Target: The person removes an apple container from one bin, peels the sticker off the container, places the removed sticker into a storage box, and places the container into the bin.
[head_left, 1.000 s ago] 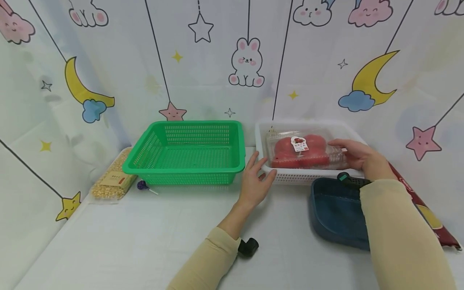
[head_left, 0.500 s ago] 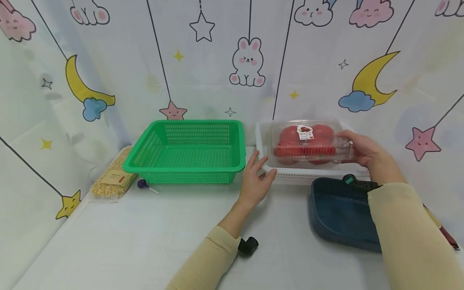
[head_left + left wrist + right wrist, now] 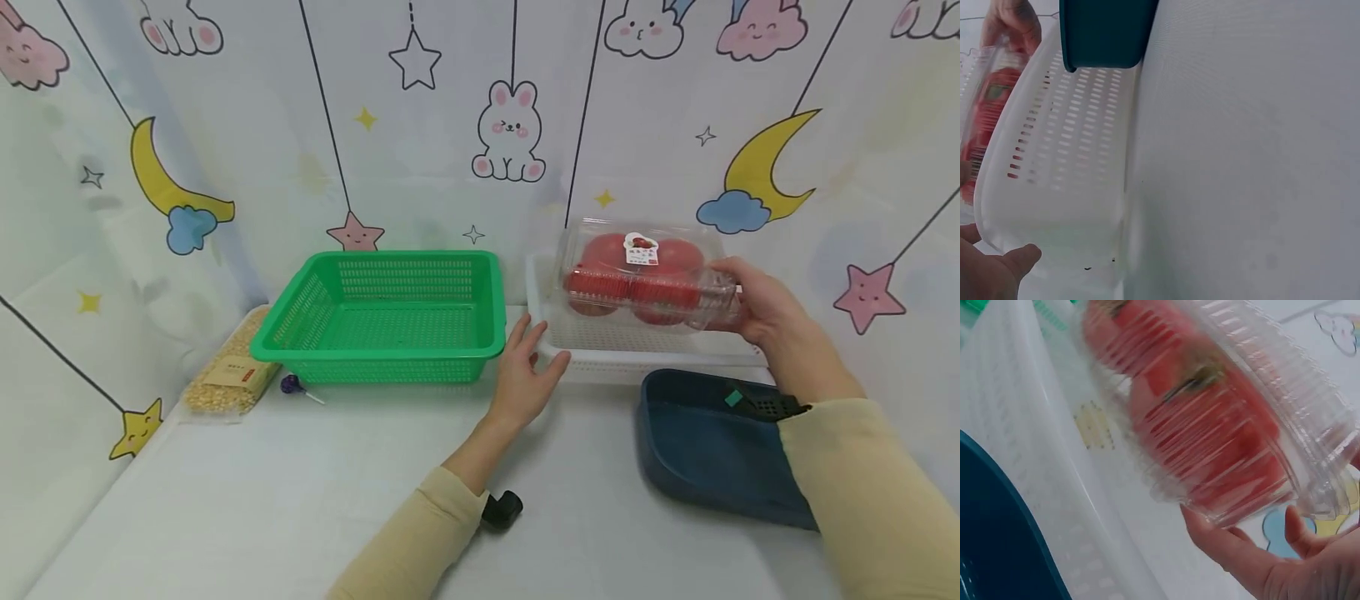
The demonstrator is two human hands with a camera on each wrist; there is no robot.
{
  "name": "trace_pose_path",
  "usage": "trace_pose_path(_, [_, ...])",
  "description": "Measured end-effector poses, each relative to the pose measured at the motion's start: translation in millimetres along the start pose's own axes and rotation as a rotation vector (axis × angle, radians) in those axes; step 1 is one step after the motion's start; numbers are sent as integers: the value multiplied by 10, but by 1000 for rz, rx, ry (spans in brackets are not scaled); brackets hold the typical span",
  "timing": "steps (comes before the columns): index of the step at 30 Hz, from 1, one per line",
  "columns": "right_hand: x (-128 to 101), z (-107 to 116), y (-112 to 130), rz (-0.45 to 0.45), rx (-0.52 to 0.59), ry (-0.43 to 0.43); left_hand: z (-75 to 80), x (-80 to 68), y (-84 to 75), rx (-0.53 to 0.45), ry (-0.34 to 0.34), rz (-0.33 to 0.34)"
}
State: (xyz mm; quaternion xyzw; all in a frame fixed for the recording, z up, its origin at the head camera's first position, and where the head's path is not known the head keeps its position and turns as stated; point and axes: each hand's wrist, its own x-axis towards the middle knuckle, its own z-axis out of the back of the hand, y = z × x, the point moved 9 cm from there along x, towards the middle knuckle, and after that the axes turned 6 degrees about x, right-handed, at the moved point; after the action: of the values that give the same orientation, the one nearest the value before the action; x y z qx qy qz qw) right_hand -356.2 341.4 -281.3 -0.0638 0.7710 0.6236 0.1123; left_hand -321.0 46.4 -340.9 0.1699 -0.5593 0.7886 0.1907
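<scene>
My right hand [image 3: 776,329] grips the right end of a clear plastic box of red tomatoes [image 3: 633,275], which has a white label on its lid. The box hangs tilted above the white basket [image 3: 592,358], whose visible floor shows below it. In the right wrist view, fingers [image 3: 1229,550] hold the end of the box from below. At the basket's front left corner, my left hand [image 3: 517,383] rests with its fingers spread. The left wrist view has the thumb [image 3: 1025,256] against the basket's outer wall.
A green basket [image 3: 375,367] stands left of the white one. A bag of yellow kernels [image 3: 232,375] and a purple lollipop [image 3: 292,384] lie beside it. The dark blue bin [image 3: 712,458] sits before the white basket, partly behind my right sleeve. A patterned curtain [image 3: 435,167] hangs behind.
My right hand has lifted the tomato box up out of the white basket and slightly to the right. My left hand has stayed at the basket's corner.
</scene>
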Motion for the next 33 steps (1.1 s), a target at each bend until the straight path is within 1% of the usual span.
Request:
trace_pose_path(5, [-110,-114,15,22,64,49,69,-28,-49,-51,14,17])
trace_pose_path(7, [-157,-176,15,30,78,66,118,-44,-83,-96,18,31])
trace_pose_path(12, [-264,-365,-5,40,90,116,282,-70,-182,-274,19,33])
trace_pose_path(14, [-309,-444,-22,41,95,132,366,-77,-203,-335,21,44])
trace_pose_path(19, [-454,-643,-69,43,114,163,641,-81,-240,-422,35,82])
trace_pose_path(23, [-584,-845,-121,38,106,214,890,-82,-305,-506,55,68])
trace_pose_path(25, [-648,-945,-147,40,93,237,1004,-89,-332,-529,73,60])
trace_pose_path(28, [-743,-1054,-185,46,88,232,1155,-101,-359,-537,111,60])
trace_pose_path(33, [-885,-1227,-247,50,126,261,1355,-138,-356,-496,184,69])
